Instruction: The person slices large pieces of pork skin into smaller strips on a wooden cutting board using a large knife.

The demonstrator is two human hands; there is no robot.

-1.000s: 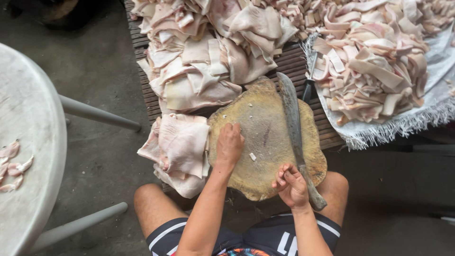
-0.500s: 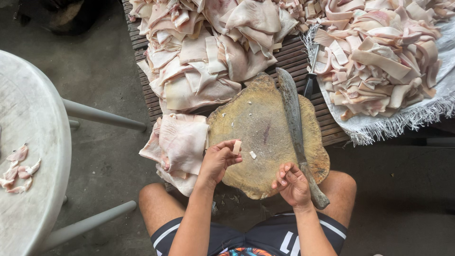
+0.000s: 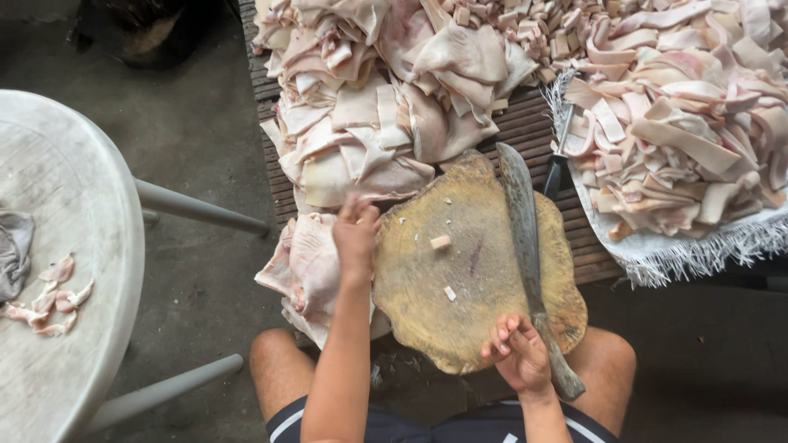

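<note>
A round wooden chopping block point(image 3: 460, 279) lies in front of me with a long cleaver point(image 3: 525, 238) laid across its right side. My right hand point(image 3: 519, 354) rests on the cleaver's handle near the block's front edge, fingers loosely around it. My left hand point(image 3: 355, 236) is at the block's left edge, reaching toward the pile of pale pork skin sheets point(image 3: 361, 123); its fingers are blurred. Two small pale meat bits point(image 3: 441, 242) lie on the block. A folded skin slab point(image 3: 308, 267) hangs beside the block on the left.
A slatted wooden platform point(image 3: 533, 123) carries the skin pile and a white fringed cloth point(image 3: 698, 246) heaped with cut strips point(image 3: 689, 107). A dark-handled tool point(image 3: 558, 168) lies between them. A white plastic table point(image 3: 74, 271) with scraps stands at left. My knees are below the block.
My left hand has moved from the block's middle up and left to its edge by the skin pile. A small bit it held now lies on the block. The right hand stays put.
</note>
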